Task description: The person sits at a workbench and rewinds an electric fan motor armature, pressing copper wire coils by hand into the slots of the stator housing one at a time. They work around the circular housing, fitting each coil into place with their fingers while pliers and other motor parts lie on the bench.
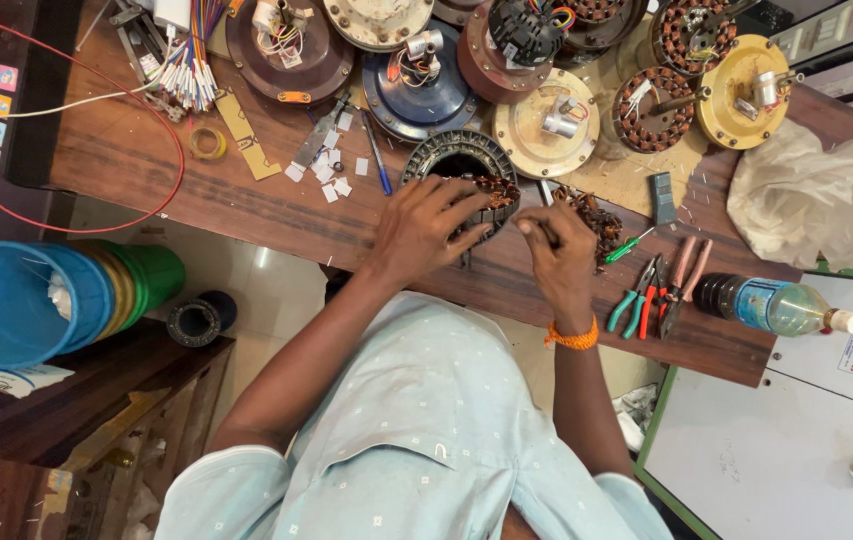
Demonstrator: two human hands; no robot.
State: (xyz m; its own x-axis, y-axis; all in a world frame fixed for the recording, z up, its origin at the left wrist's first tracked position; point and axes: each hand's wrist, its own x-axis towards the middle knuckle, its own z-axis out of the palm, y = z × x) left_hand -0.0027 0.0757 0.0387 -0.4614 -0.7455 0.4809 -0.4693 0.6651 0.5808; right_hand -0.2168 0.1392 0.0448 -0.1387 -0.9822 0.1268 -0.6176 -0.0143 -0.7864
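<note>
Top-down view of someone at a wooden workbench (247, 215), working on a round fan-motor stator (459, 170) with a dark slotted core. The left hand (425, 228) is spread over the near side of the ring, fingers curled around its rim and steadying it, so it's gripping the stator itself. The right hand (559, 250) is closed tight around something thin, which looks like a small tool or a bit of wire, with the tip aimed at the ring's right edge. I honestly can't tell which it is, the fist hides most of it.

The stator sits right under the left fingertips, and just left of the right knuckles. On progress: there's coppery winding visible in the slots right by the left fingertips, while the far arc of the ring looks bare and dark. Just beyond the right fingers lies a tangled clump of copper wire (592, 215). So my read is the winding job is partway, with a good chunk of slots showing no copper, though I can't say if wire is going in or coming out.

Off to the right of the right hand are a green screwdriver (627, 246) and a bunch of pliers (659, 290), then a clear bottle of yellowish liquid (777, 305) past those. Beyond the fingers, the back of the bench is crowded with other motor housings and wound stators. Left of the left hand are small white paper scraps (327, 172) and a blue pen (378, 155).
</note>
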